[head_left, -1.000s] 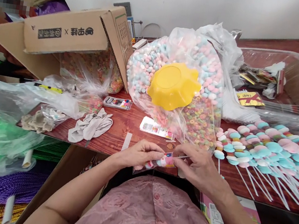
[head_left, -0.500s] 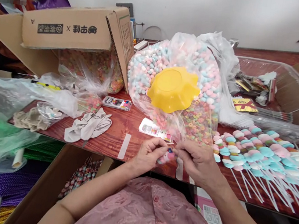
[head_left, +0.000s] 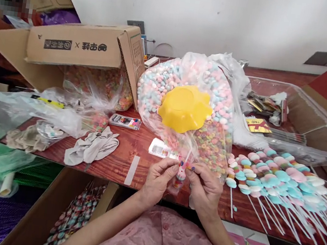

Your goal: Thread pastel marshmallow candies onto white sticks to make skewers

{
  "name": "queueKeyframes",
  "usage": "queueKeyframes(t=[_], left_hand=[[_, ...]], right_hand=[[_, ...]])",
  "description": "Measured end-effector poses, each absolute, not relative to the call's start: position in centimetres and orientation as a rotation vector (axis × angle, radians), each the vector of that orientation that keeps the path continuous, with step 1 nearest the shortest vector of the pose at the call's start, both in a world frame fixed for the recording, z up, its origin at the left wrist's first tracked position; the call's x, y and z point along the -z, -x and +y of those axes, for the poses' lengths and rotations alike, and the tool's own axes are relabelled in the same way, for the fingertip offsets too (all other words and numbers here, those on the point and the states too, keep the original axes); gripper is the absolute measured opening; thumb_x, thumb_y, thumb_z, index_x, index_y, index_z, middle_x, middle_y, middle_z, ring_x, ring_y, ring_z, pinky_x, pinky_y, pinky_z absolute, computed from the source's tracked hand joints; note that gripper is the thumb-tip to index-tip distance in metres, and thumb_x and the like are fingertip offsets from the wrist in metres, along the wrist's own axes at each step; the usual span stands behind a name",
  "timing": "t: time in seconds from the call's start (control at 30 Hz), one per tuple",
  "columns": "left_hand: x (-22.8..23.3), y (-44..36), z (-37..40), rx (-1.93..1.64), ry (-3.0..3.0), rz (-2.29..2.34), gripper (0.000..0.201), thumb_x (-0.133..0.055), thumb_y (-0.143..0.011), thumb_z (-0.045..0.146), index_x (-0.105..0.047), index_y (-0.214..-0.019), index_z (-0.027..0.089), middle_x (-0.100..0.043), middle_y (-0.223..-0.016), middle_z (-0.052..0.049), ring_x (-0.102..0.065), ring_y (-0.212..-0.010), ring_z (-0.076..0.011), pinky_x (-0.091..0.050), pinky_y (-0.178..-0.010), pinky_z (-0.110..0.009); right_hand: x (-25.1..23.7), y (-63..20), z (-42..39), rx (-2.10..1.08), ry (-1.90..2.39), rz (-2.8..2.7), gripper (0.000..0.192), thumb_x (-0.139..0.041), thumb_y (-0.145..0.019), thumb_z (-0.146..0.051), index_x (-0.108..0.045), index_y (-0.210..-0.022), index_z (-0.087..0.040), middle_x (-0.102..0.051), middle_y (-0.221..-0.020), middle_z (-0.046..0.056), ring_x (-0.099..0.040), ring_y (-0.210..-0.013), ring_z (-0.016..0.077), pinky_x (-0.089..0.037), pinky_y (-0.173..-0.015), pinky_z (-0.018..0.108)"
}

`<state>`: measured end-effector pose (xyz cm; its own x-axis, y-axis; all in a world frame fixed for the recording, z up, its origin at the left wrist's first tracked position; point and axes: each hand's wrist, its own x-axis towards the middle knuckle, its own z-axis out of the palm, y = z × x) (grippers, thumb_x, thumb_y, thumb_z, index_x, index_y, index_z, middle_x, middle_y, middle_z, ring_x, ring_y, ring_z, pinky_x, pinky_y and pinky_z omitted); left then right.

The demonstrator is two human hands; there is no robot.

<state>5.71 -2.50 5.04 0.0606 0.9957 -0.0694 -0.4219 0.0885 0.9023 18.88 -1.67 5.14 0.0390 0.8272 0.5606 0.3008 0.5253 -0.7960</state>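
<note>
Between my hands is a small marshmallow candy skewer (head_left: 179, 180) in a clear wrapper, its white stick pointing away from me. My left hand (head_left: 157, 180) pinches one side of a small colourful tie at the wrapper's neck. On the other side, my right hand (head_left: 206, 189) pinches the tie's opposite end. Just beyond my fingers lies a white printed card pack (head_left: 160, 148). Many unwrapped candy skewers (head_left: 277, 175) with white sticks are piled to the right of my right hand.
A yellow wavy bowl (head_left: 185, 107) lies upside down on big bags of marshmallows (head_left: 153, 82) and ring candies. At left stand an open carton (head_left: 76, 47) and grey gloves (head_left: 91, 147). A clear bin (head_left: 295, 90) sits at right. Below the table, a box holds wrapped skewers (head_left: 73, 215).
The wrapped skewer has turned so its stick points away from me. My hands have drawn slightly apart, each pinching the tie. The head view has shifted a little.
</note>
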Motion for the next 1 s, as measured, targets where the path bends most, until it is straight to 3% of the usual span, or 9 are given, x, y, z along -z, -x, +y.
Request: queueKeyframes(t=[0.17,0.3,0.4,0.5,0.67,0.73,0.8,0.9,1.0], left_hand=[[-4.4,-5.7,-3.0,-1.282,-0.914,0.888,0.031,-0.062,-0.089,0.043,-0.070,-0.081,0.014,-0.060,-0.080,-0.002,-0.053,-0.077,-0.0118,-0.044,-0.078,-0.025],[-4.6,-5.8,-3.5,-1.196,-0.937,0.884,0.032,-0.056,-0.092,0.046,-0.069,-0.096,0.016,-0.060,-0.083,-0.001,-0.053,-0.077,-0.0116,-0.044,-0.077,-0.024],[-5.2,-5.9,-3.8,-1.170,-1.035,0.923,0.036,-0.055,-0.092,0.047,-0.067,-0.108,0.017,-0.064,-0.095,-0.004,-0.057,-0.091,-0.0155,-0.044,-0.089,-0.027],[-5.7,-5.9,-3.6,-1.196,-1.048,0.911,0.037,-0.054,-0.092,0.048,-0.067,-0.107,0.017,-0.065,-0.099,-0.004,-0.057,-0.095,-0.0161,-0.043,-0.093,-0.028],[-6.1,-4.9,-2.6,-1.143,-0.920,0.932,0.037,-0.065,-0.083,0.051,-0.063,-0.082,0.014,-0.058,-0.076,0.001,-0.051,-0.067,-0.0084,-0.045,-0.069,-0.020],[-6.3,-4.3,-2.4,-1.071,-0.830,0.936,0.040,-0.068,-0.079,0.052,-0.056,-0.072,0.014,-0.051,-0.063,0.004,-0.043,-0.053,-0.0052,-0.038,-0.054,-0.018],[-6.5,-3.7,-2.2,-0.961,-0.792,0.894,0.041,-0.069,-0.077,0.052,-0.053,-0.071,0.015,-0.049,-0.058,0.005,-0.040,-0.045,-0.0040,-0.032,-0.045,-0.017],[-7.0,-3.1,-1.8,-0.734,-0.821,0.760,0.039,-0.069,-0.074,0.050,-0.054,-0.069,0.014,-0.054,-0.058,0.002,-0.047,-0.042,-0.0066,-0.037,-0.043,-0.019],[-7.4,-2.5,-1.1,-0.523,-0.863,0.630,0.037,-0.071,-0.072,0.047,-0.055,-0.069,0.014,-0.058,-0.064,-0.001,-0.053,-0.045,-0.0084,-0.043,-0.046,-0.022]], right_hand=[[-5.0,-18.5,-1.4,-0.350,0.936,-1.611,0.018,-0.062,-0.085,-0.007,-0.068,-0.089,-0.023,-0.062,-0.083,0.001,-0.059,-0.074,0.0141,-0.047,-0.065,0.029],[-5.4,-17.4,-1.3,-0.288,0.924,-1.539,0.018,-0.060,-0.085,-0.008,-0.069,-0.086,-0.023,-0.059,-0.083,0.002,-0.058,-0.076,0.0151,-0.047,-0.064,0.030],[-5.6,-16.7,-1.4,-0.296,0.934,-1.468,0.017,-0.059,-0.086,-0.010,-0.069,-0.085,-0.023,-0.058,-0.083,0.002,-0.057,-0.076,0.0157,-0.048,-0.065,0.032],[-5.4,-15.9,-1.3,-0.347,0.937,-1.425,0.016,-0.059,-0.086,-0.011,-0.068,-0.084,-0.023,-0.059,-0.084,0.002,-0.057,-0.078,0.0164,-0.048,-0.068,0.033],[-5.7,-16.5,-1.0,-0.435,0.912,-1.407,0.018,-0.056,-0.089,-0.013,-0.068,-0.096,-0.025,-0.062,-0.093,0.003,-0.061,-0.088,0.0186,-0.051,-0.075,0.034],[-6.5,-18.2,-0.7,-0.212,0.832,-1.607,0.031,-0.054,-0.089,-0.011,-0.065,-0.114,-0.027,-0.064,-0.108,0.006,-0.061,-0.100,0.0212,-0.050,-0.084,0.038],[-7.5,-20.4,-0.1,0.132,0.597,-2.007,0.034,-0.056,-0.089,-0.014,-0.065,-0.117,-0.030,-0.066,-0.118,0.006,-0.057,-0.113,0.0243,-0.046,-0.093,0.043],[-8.9,-22.9,1.0,0.373,0.425,-2.467,0.031,-0.055,-0.092,-0.017,-0.064,-0.120,-0.027,-0.067,-0.125,0.004,-0.050,-0.126,0.0260,-0.032,-0.105,0.050],[-9.8,-23.5,1.7,0.386,0.293,-2.567,0.027,-0.049,-0.093,-0.011,-0.064,-0.114,-0.020,-0.072,-0.111,0.004,-0.054,-0.120,0.0230,-0.029,-0.104,0.049]])
